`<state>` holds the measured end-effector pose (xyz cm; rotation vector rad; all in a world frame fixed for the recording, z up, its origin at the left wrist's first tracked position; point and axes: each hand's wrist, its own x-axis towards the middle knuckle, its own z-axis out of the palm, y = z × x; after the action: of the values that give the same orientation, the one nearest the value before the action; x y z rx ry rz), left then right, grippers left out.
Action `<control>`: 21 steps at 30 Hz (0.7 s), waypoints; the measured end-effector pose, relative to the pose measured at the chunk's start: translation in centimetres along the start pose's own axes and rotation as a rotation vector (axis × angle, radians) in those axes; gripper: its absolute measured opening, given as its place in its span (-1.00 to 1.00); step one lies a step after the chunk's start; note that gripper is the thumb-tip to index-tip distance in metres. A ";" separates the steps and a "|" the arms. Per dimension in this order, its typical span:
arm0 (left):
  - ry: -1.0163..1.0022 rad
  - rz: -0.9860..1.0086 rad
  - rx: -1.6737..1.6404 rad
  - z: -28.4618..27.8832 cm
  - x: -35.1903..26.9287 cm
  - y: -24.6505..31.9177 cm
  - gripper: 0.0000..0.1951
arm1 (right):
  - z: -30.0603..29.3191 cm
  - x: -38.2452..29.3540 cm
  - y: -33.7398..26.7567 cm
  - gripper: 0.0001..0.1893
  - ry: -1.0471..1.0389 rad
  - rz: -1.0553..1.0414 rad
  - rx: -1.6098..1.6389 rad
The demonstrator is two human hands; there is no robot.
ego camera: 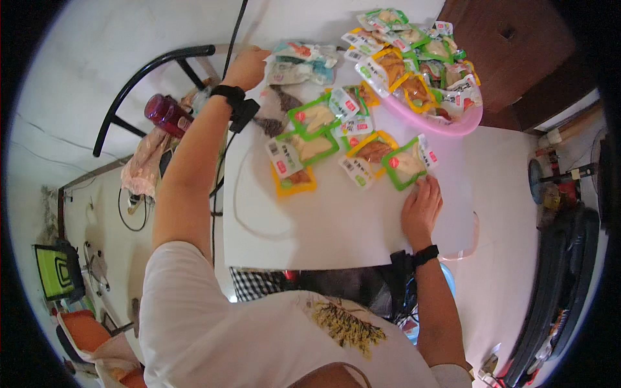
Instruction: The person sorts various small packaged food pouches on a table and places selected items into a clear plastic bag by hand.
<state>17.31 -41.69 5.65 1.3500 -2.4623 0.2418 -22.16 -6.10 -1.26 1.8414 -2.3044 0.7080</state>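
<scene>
My left hand (246, 69) reaches to the far left of the white table, its fingers blurred beside a crumpled printed plastic bag (303, 63). Whether it pinches anything there is unclear. The fingertips of my right hand (422, 209) are at the lower edge of a green-bordered food packet (405, 166); a grip on it cannot be made out. Beside that packet lies an orange-bordered one (373, 153) with brown food inside. Further left, green-bordered packets with pale food (315, 119) overlap, with another orange-bordered packet (293, 180) partly beneath them.
A pink plastic basin (461, 127) heaped with similar packets (415, 89) stands at the table's far right. Left of the white table (349, 228) is a black-framed chair (128, 82) with a purple bottle (167, 115). A black cable (235, 39) runs past my left hand.
</scene>
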 end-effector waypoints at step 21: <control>-0.067 -0.256 -0.303 -4.0 -15.4 14.2 -0.35 | 1.3 0.2 1.2 -0.67 0.057 0.067 -0.010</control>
<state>13.83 -20.74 3.96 1.5334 -2.2314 -0.2306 -23.05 -6.60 -2.65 1.7233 -2.3390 0.7460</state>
